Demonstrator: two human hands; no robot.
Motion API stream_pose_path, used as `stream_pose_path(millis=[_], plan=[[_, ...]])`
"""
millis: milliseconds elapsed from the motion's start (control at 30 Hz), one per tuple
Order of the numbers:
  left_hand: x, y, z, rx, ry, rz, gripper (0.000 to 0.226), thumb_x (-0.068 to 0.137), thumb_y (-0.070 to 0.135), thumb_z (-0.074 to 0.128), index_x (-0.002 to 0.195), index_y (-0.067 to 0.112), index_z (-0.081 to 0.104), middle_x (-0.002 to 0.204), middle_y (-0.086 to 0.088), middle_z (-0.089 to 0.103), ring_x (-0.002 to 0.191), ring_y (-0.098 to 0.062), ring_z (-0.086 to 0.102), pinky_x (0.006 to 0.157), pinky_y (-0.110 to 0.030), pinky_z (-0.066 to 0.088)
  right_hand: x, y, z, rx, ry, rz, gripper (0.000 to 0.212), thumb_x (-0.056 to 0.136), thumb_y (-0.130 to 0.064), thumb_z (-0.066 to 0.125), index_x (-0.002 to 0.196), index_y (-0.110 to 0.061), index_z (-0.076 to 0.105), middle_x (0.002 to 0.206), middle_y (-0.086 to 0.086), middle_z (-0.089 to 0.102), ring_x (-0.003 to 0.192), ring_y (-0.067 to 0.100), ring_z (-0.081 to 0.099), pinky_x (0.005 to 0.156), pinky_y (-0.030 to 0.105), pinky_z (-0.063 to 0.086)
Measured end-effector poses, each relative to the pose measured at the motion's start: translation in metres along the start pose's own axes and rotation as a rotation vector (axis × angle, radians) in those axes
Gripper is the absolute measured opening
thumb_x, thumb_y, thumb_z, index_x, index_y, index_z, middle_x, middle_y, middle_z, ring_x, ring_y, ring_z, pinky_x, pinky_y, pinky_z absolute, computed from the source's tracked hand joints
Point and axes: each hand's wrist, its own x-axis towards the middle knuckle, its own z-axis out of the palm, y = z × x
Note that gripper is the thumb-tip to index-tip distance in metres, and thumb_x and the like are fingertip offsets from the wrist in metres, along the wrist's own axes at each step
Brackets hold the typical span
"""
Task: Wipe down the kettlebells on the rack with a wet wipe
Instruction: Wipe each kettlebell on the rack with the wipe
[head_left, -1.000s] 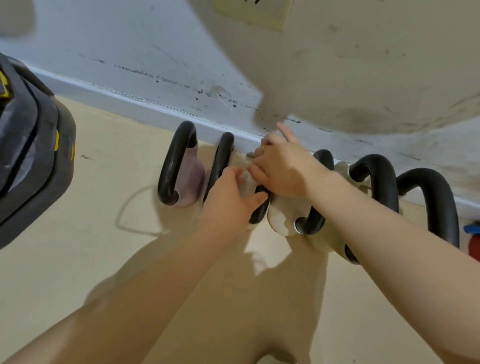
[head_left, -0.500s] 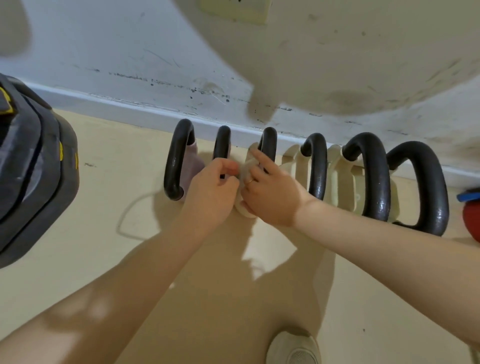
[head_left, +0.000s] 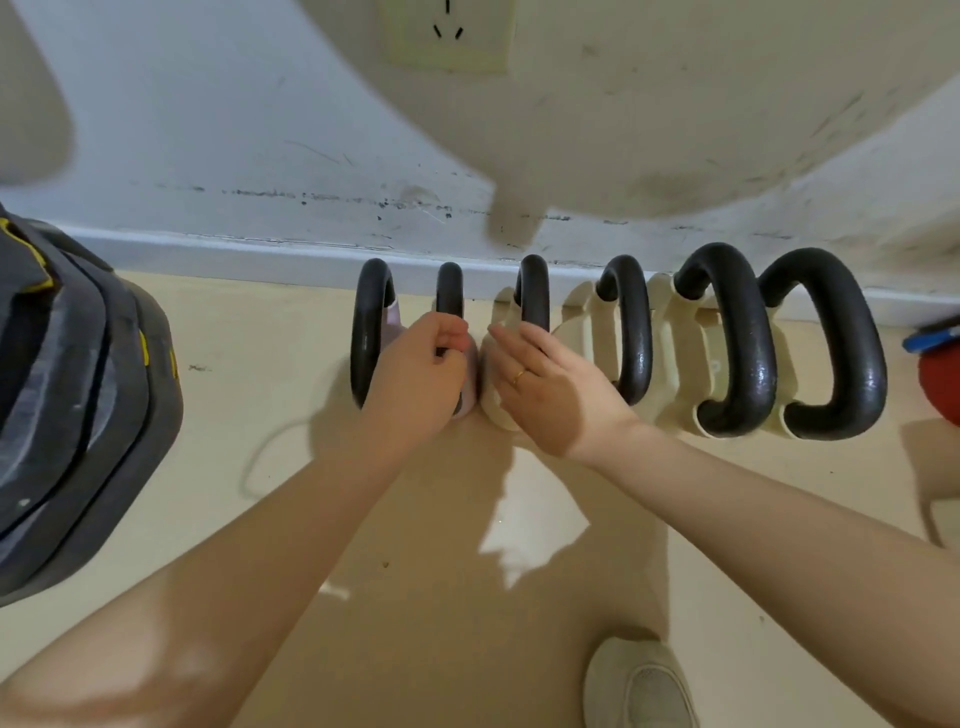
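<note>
We are looking down at a row of six kettlebells standing on a beige floor (head_left: 467, 597) against the base of a scuffed white wall (head_left: 260, 130). Our left hand (head_left: 415, 374) is curling its fingers round the black handle of the second kettlebell (head_left: 450, 291) from the left, a pale pink one, and is gripping it near the lower end of the loop. Our right hand (head_left: 545, 384) is lying with straight, relaxed fingers flat against the cream body of the third kettlebell (head_left: 532, 296), just beside the left hand; a gold ring (head_left: 519, 375) is showing on one finger. We cannot tell whether a wet wipe is lying under that palm, since nothing of it is showing.

The first kettlebell (head_left: 369, 332), also pinkish, is standing just left of our left hand. To the right, the fourth kettlebell (head_left: 631, 332), the fifth kettlebell (head_left: 737, 343) and the sixth kettlebell (head_left: 836, 348) are standing close together, their cream bodies touching or nearly so and their black handles growing thicker towards the right.

A stack of dark weight plates (head_left: 67, 405) with yellow marks is sitting at the left edge. A wall socket (head_left: 447, 36) is showing at the top, a red ball (head_left: 940, 384) at the right edge, and the toe of a pale shoe (head_left: 639, 686) at the bottom.
</note>
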Motion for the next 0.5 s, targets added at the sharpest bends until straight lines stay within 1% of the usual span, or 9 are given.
stream_pose_path(millis=[67, 100, 167, 233, 300, 367, 400, 433, 500], plan=[[-0.001, -0.001, 0.002, -0.039, -0.048, -0.015, 0.033, 0.091, 0.004, 0.038, 0.117, 0.012, 0.057, 0.096, 0.007, 0.061, 0.080, -0.008, 0.060, 0.069, -0.011, 0.051, 0.000, 0.002, -0.002, 0.261, 0.061, 0.262, 0.049, 0.090, -0.032, 0.038, 0.126, -0.004, 0.056, 0.135, 0.012, 0.054, 0.131, 0.027, 0.046, 0.113, 0.040, 0.024], [-0.001, -0.002, 0.003, -0.054, -0.067, -0.026, 0.034, 0.092, 0.006, 0.037, 0.119, 0.013, 0.057, 0.098, 0.008, 0.062, 0.082, -0.006, 0.060, 0.068, -0.009, 0.050, 0.000, 0.000, -0.004, 0.406, 0.063, 0.382, 0.051, 0.092, -0.030, 0.036, 0.134, -0.003, 0.045, 0.144, 0.013, 0.044, 0.137, 0.026, 0.036, 0.114, 0.041, 0.023], [0.000, -0.003, 0.007, -0.036, -0.108, -0.017, 0.034, 0.095, 0.016, 0.038, 0.124, 0.018, 0.056, 0.112, 0.003, 0.064, 0.101, -0.013, 0.060, 0.089, -0.021, 0.049, -0.001, -0.016, -0.010, 0.684, -0.002, 0.533, 0.055, 0.096, -0.022, 0.038, 0.147, -0.008, 0.021, 0.158, 0.006, 0.014, 0.144, 0.015, 0.005, 0.117, 0.040, 0.017], [0.000, 0.000, 0.011, -0.068, -0.154, -0.037, 0.035, 0.096, 0.022, 0.040, 0.127, 0.020, 0.054, 0.124, -0.005, 0.062, 0.116, -0.020, 0.055, 0.104, -0.033, 0.041, 0.001, -0.029, -0.015, 0.883, -0.023, 0.633, 0.060, 0.098, -0.015, 0.039, 0.149, -0.013, 0.009, 0.159, 0.000, -0.002, 0.141, 0.008, -0.010, 0.119, 0.038, 0.011], [0.001, 0.004, 0.016, -0.153, -0.209, -0.056, 0.032, 0.096, 0.020, 0.040, 0.124, 0.020, 0.055, 0.117, -0.004, 0.065, 0.112, -0.020, 0.057, 0.104, -0.035, 0.040, 0.013, -0.030, -0.015, 0.962, 0.057, 0.721, 0.058, 0.098, -0.014, 0.038, 0.148, -0.005, 0.008, 0.158, 0.012, 0.001, 0.146, 0.021, -0.001, 0.119, 0.041, 0.014], [0.004, 0.007, 0.019, -0.189, -0.220, -0.032, 0.026, 0.095, 0.019, 0.039, 0.104, 0.024, 0.062, 0.081, 0.007, 0.067, 0.085, -0.016, 0.058, 0.087, -0.031, 0.043, 0.028, -0.019, -0.017, 1.155, 0.064, 0.873, 0.058, 0.099, -0.022, 0.032, 0.148, -0.004, 0.007, 0.156, 0.018, 0.012, 0.144, 0.029, 0.015, 0.117, 0.042, 0.019], [0.007, 0.008, 0.020, -0.202, -0.206, -0.030, 0.025, 0.095, 0.020, 0.038, 0.098, 0.026, 0.062, 0.072, 0.012, 0.061, 0.078, -0.012, 0.054, 0.078, -0.028, 0.041, 0.035, -0.010, -0.019, 1.299, 0.046, 0.959, 0.059, 0.099, -0.026, 0.030, 0.149, -0.007, 0.004, 0.155, 0.017, 0.017, 0.142, 0.029, 0.020, 0.116, 0.039, 0.021], [0.010, 0.008, 0.020, -0.213, -0.191, -0.049, 0.024, 0.096, 0.023, 0.038, 0.101, 0.029, 0.060, 0.074, 0.014, 0.059, 0.078, -0.009, 0.053, 0.075, -0.025, 0.040, 0.040, -0.002, -0.020, 1.455, 0.003, 1.044, 0.060, 0.100, -0.030, 0.028, 0.149, -0.012, -0.001, 0.155, 0.014, 0.019, 0.141, 0.028, 0.023, 0.115, 0.036, 0.021], [0.014, 0.008, 0.023, -0.237, -0.188, -0.097, 0.025, 0.096, 0.027, 0.039, 0.110, 0.029, 0.059, 0.092, 0.010, 0.061, 0.091, -0.008, 0.055, 0.083, -0.023, 0.042, 0.048, 0.009, -0.022, 1.698, -0.057, 1.213, 0.061, 0.100, -0.039, 0.024, 0.148, -0.020, -0.008, 0.154, 0.010, 0.024, 0.139, 0.028, 0.028, 0.114, 0.038, 0.022]])
